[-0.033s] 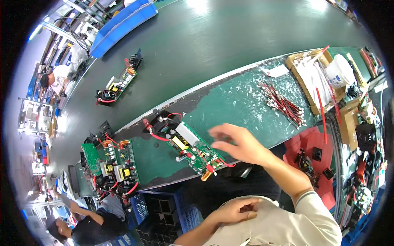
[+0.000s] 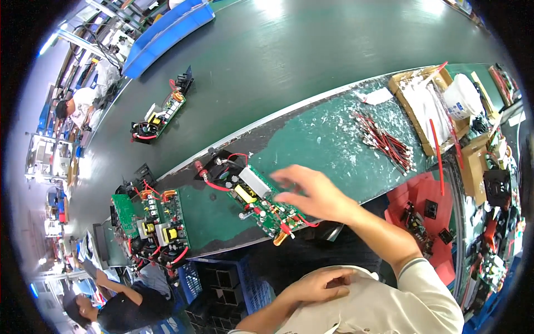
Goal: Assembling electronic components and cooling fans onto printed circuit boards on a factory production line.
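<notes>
A populated green circuit board (image 2: 272, 214) lies slanted on the green bench mat, with a yellow transformer, a pale metal bar and red wires. A black end panel (image 2: 218, 167) with a red terminal sits at its far left end. My right hand (image 2: 311, 192) hovers at the board's right edge, thumb and fingers apart and holding nothing; some fingertips are blurred. Close against my shirt, my left hand (image 2: 320, 285) has its fingers curled in, with nothing visible in them.
More assembled boards (image 2: 161, 228) stand left on the bench; another board (image 2: 161, 114) lies on the dark belt beyond. Red wires (image 2: 384, 142) are piled at right near a cardboard box (image 2: 409, 100) and white tub (image 2: 463, 96). A blue crate (image 2: 253, 284) is below; co-workers are left.
My right hand has shifted slightly left, closer to the circuit board. My left hand and the boards look unmoved.
</notes>
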Demonstrator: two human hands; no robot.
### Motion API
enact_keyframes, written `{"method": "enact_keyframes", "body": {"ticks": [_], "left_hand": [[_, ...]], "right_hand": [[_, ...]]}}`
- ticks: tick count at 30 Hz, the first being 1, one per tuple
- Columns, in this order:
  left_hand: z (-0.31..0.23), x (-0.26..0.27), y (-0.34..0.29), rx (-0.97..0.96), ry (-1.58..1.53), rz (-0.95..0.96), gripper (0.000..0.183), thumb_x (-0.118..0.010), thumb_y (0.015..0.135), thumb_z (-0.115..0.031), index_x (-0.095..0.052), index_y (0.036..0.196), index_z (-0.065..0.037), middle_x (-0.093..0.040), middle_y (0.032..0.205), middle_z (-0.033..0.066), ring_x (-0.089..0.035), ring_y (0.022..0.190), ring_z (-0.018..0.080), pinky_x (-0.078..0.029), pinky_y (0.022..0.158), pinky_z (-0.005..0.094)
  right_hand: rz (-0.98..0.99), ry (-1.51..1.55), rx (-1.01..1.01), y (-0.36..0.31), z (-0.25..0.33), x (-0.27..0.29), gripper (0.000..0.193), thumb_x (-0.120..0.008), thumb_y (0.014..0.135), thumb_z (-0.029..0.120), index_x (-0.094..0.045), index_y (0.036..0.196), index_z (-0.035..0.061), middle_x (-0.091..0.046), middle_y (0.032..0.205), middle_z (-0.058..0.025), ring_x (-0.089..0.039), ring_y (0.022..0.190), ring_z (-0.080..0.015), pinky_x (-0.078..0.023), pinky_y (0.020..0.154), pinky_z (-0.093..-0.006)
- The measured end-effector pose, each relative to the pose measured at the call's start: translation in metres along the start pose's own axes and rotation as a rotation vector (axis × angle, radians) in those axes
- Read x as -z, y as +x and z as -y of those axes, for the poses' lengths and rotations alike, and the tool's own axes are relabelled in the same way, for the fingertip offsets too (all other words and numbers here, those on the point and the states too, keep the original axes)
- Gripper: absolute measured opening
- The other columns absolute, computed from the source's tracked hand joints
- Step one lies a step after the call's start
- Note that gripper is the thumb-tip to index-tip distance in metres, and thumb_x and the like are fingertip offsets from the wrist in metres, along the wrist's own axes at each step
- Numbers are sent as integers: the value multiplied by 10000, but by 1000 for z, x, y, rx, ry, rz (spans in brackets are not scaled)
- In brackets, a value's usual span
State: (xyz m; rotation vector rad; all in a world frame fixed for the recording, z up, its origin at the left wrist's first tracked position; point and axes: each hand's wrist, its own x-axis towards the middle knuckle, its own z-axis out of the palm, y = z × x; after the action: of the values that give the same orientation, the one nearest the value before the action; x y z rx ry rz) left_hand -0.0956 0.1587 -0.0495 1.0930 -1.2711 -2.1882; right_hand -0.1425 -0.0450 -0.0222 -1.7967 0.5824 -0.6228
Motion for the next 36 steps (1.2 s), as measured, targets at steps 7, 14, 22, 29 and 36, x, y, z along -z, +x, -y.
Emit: {"method": "enact_keyframes", "body": {"ticks": [7,14,22,29,36], "left_hand": [[-63,61,-68,-388,192,-794,121,-594,844,-43,-702,897,-31,-657,773,83,-587,672,156,-467,582,280],[-48,196,-63,-533,136,-1536,696,-704,886,-224,-348,1469,-90,-388,1440,113,-455,1258,251,-412,1015,349],[-46,223,-45,-565,86,-1316,857,-734,849,-318,-254,1512,-64,-315,1539,136,-348,1393,288,-368,1084,414],[-65,233,-51,-582,160,-1580,525,-606,948,-110,-405,1419,3,-539,1337,182,-501,1273,271,-380,1063,382],[-68,197,-79,-640,332,-1771,338,-638,905,-58,-578,1225,31,-655,1067,134,-622,1016,246,-493,883,352]], "right_hand": [[-70,-369,74,44,-7,-58,414,-681,827,161,-533,1176,-4,-546,965,-195,-615,817,-394,-520,737,-457],[-124,-274,15,27,-2,-52,327,-659,832,130,-539,1098,-18,-551,882,-187,-616,752,-392,-525,656,-454],[-345,-479,-152,0,-15,115,254,-705,853,156,-645,1049,4,-628,893,-158,-644,819,-290,-512,725,-371],[-591,-1213,-286,24,-66,201,388,-654,865,188,-614,1219,35,-660,1127,-178,-625,1055,-340,-488,891,-413],[-469,-1092,-530,40,-93,234,500,-703,802,220,-591,1250,28,-656,1122,-214,-617,1062,-359,-477,924,-411]]}}
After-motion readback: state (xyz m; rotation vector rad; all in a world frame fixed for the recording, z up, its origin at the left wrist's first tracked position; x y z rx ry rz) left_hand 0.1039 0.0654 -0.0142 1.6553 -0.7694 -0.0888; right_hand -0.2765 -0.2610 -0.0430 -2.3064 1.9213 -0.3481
